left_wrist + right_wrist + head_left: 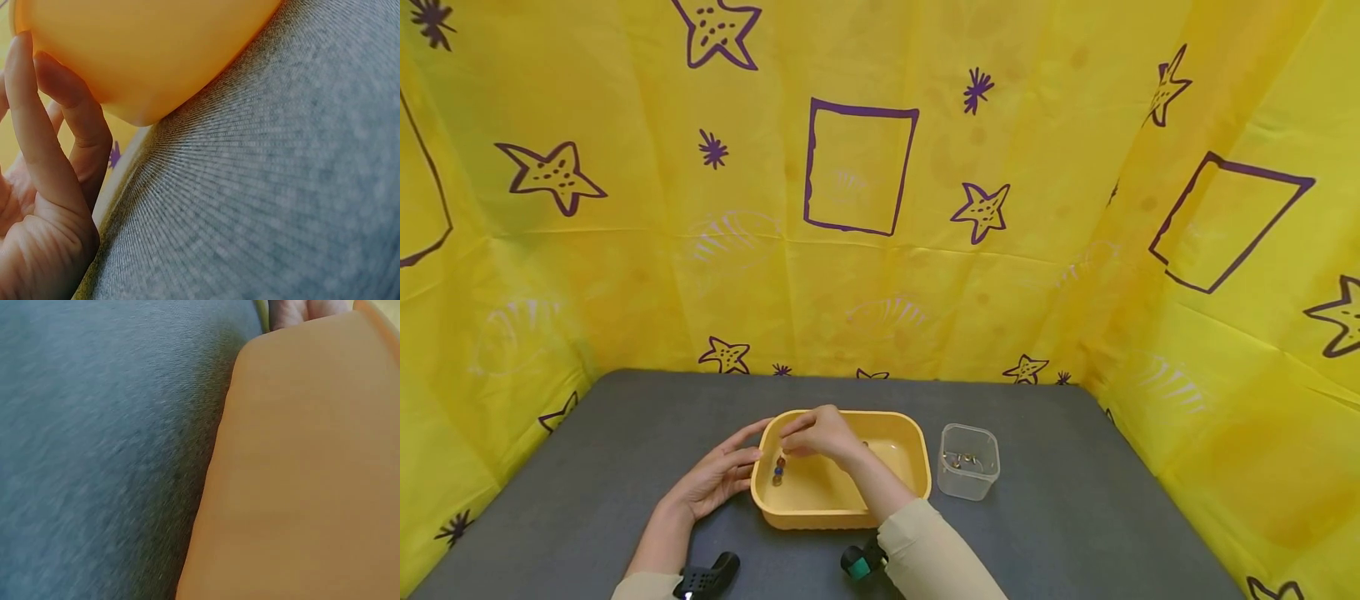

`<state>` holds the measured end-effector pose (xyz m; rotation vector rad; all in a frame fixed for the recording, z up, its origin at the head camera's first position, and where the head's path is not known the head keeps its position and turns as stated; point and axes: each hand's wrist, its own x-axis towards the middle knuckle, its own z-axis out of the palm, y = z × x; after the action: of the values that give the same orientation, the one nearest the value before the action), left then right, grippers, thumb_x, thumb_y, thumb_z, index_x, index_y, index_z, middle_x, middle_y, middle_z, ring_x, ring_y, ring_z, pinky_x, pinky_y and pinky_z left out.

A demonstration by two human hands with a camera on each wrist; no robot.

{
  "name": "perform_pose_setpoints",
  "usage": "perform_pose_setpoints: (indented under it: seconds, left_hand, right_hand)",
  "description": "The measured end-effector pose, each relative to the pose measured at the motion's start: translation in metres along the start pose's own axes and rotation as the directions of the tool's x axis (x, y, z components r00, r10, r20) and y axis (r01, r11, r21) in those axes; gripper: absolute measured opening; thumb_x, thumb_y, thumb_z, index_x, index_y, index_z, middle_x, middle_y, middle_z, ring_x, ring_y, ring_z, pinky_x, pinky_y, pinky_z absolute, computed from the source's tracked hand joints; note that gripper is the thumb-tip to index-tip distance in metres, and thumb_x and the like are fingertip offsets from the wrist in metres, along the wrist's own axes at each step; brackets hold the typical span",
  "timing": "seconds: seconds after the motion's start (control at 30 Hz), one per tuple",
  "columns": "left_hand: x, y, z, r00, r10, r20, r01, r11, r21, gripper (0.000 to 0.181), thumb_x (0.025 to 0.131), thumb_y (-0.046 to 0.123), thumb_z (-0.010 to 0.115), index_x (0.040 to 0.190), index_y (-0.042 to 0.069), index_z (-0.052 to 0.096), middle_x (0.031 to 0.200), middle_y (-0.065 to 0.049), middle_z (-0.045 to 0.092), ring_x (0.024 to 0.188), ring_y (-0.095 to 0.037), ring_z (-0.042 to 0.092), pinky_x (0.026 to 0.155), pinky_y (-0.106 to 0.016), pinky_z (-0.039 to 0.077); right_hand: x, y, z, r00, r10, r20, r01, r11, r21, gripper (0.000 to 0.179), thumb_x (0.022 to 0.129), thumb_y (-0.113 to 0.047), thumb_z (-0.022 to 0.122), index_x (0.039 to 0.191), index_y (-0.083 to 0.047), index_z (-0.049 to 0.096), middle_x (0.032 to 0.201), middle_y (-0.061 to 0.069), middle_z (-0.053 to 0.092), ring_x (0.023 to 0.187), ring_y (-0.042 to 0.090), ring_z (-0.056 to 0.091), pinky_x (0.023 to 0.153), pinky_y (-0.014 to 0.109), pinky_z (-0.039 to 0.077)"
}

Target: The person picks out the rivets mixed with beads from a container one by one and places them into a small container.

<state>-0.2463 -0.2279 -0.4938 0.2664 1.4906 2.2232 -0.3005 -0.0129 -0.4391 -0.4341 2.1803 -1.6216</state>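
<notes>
A yellow plastic basin (831, 518) stands on the grey table. My left hand (718, 481) is at its left side, fingers extended and fingertips touching the outer wall; the left wrist view shows these fingers (37, 125) against the basin. My right hand (827, 435) reaches over the basin to its left end, with thumb and fingertips close together. Whether they pinch something small cannot be made out. Just below those fingertips, a short row of small round beads (778, 472), brownish and blue, lies along the basin's left inside. In the right wrist view the basin wall (300, 456) hides the right hand.
Right of the basin stands a clear plastic container (968, 483) holding several small metallic-looking pieces (962, 460). Another small brownish thing (866, 443) lies in the basin by the right wrist. Yellow patterned cloth (865, 292) hangs behind the table (1060, 500) and at both sides.
</notes>
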Motion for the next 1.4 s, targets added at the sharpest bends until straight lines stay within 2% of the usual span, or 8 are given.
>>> perform_pose_setpoints:
  seconds: [0.13, 0.33, 0.73, 1.1, 1.4]
  left_hand:
    - [0.002, -0.001, 0.000, 1.000, 0.006, 0.009, -0.006, 1.000, 0.001, 0.044, 0.106, 0.012, 0.044, 0.141, 0.039, 0.043, 0.127, 0.007, 0.063, 0.115, -0.012, 0.067, 0.089, -0.023, 0.060]
    - [0.003, -0.003, 0.001, 1.000, 0.011, 0.010, -0.011, 1.000, 0.007, 0.044, 0.105, 0.013, 0.045, 0.142, 0.038, 0.043, 0.128, 0.005, 0.063, 0.114, -0.013, 0.067, 0.088, -0.023, 0.060]
    - [0.002, 0.000, 0.003, 0.999, 0.016, 0.045, -0.015, 0.999, -0.040, 0.044, 0.106, 0.009, 0.043, 0.139, 0.037, 0.045, 0.127, 0.000, 0.063, 0.114, -0.014, 0.068, 0.088, -0.023, 0.060]
    - [-0.001, 0.002, 0.002, 0.999, 0.000, 0.033, 0.001, 0.999, -0.043, 0.042, 0.106, 0.011, 0.044, 0.134, 0.041, 0.048, 0.128, 0.001, 0.063, 0.110, -0.012, 0.069, 0.087, -0.022, 0.060]
    - [0.000, -0.001, 0.000, 0.999, 0.008, 0.038, -0.006, 0.999, -0.048, 0.044, 0.106, 0.009, 0.041, 0.134, 0.042, 0.049, 0.127, 0.001, 0.063, 0.110, -0.012, 0.069, 0.087, -0.022, 0.060]
  right_hand:
    - [0.005, 0.001, 0.003, 0.999, 0.016, -0.036, -0.017, 1.000, -0.009, 0.013, 0.080, -0.003, 0.079, 0.092, 0.001, 0.079, 0.088, 0.011, 0.077, 0.076, 0.023, 0.076, 0.071, 0.032, 0.064]
    - [0.010, 0.005, 0.005, 0.998, 0.033, -0.053, -0.032, 0.999, 0.010, 0.013, 0.081, 0.001, 0.077, 0.093, 0.005, 0.077, 0.090, 0.014, 0.077, 0.078, 0.025, 0.076, 0.073, 0.033, 0.064]
    - [0.014, 0.019, 0.010, 0.995, 0.052, -0.084, -0.057, 0.996, -0.065, 0.011, 0.079, 0.002, 0.078, 0.089, 0.005, 0.078, 0.086, 0.014, 0.077, 0.072, 0.019, 0.075, 0.066, 0.027, 0.063]
    - [0.012, 0.020, 0.018, 0.998, 0.047, -0.034, -0.050, 0.996, -0.074, 0.009, 0.078, 0.004, 0.078, 0.087, 0.006, 0.077, 0.080, 0.018, 0.077, 0.071, 0.024, 0.076, 0.062, 0.029, 0.063]
    - [0.011, 0.022, 0.021, 0.999, 0.047, -0.027, -0.050, 0.993, -0.106, 0.008, 0.076, 0.004, 0.080, 0.084, 0.005, 0.078, 0.075, 0.015, 0.076, 0.065, 0.021, 0.075, 0.059, 0.027, 0.062]
